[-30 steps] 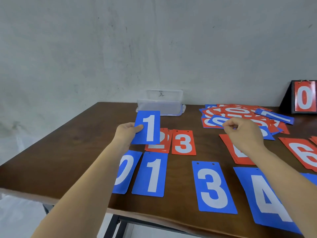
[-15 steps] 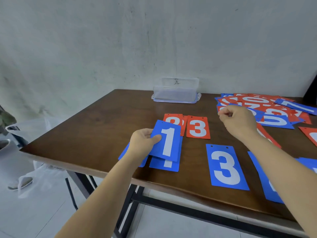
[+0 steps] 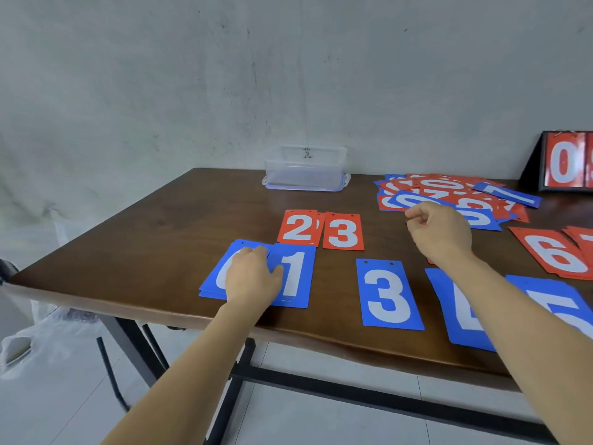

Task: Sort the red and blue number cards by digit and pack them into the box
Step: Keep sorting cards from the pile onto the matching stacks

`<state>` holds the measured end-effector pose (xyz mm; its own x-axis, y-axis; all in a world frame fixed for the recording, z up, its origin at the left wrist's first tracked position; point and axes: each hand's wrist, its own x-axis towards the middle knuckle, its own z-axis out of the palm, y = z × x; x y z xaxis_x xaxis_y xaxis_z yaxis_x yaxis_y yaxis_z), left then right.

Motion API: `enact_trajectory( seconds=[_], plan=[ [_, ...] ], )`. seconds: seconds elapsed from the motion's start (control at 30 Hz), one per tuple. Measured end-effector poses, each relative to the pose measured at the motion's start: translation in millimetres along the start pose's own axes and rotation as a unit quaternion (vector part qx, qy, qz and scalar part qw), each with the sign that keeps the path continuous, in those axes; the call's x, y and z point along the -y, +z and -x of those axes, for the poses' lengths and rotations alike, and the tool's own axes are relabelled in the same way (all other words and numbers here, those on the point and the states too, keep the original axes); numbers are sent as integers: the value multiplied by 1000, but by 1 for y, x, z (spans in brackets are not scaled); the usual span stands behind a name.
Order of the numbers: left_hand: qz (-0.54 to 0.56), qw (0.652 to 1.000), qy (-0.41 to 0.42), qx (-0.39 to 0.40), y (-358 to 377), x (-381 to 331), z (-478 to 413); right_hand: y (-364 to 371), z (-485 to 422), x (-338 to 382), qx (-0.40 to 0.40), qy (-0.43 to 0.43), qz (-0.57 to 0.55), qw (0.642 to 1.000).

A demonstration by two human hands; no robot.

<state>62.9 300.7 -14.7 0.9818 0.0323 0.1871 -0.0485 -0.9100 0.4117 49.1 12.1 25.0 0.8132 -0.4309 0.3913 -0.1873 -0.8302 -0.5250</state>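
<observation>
My left hand (image 3: 253,277) rests on the blue 0 card (image 3: 215,279) and the blue 1 card (image 3: 296,274), its thumb touching the 1. Both lie near the table's front edge. Behind them lie the red 2 card (image 3: 298,228) and the red 3 card (image 3: 343,232). To the right lie a blue 3 card (image 3: 388,295), a blue 4 card (image 3: 462,313) partly under my right forearm, and a blue 5 card (image 3: 558,303). My right hand (image 3: 439,236) hovers with curled fingers by the mixed card pile (image 3: 442,187). A clear plastic box (image 3: 306,170) stands at the back.
A red 6 card (image 3: 555,252) lies at the right. A black scoreboard stand (image 3: 564,162) showing a red 0 stands in the back right corner. The brown table (image 3: 160,239) ends at the left, where a plastic bag (image 3: 38,342) lies on the floor.
My left hand has lowered the blue 1 card onto the blue 1 lying on the table and now rests on it. My right hand has stayed curled near the pile.
</observation>
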Motion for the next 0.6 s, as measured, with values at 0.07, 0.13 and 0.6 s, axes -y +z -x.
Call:
enact_trajectory(
  seconds=[0.07, 0.13, 0.6],
  plan=[
    [-11, 1000, 9, 1, 0, -1, 0, -2, 2, -3, -1, 3, 8, 1000],
    [-10, 1000, 18, -1, 0, -4, 0, -5, 3, -4, -3, 8, 12, 1000],
    [77, 983, 167, -12, 27, -106, -11, -57, 8, -53, -2, 46, 41, 998]
  ],
)
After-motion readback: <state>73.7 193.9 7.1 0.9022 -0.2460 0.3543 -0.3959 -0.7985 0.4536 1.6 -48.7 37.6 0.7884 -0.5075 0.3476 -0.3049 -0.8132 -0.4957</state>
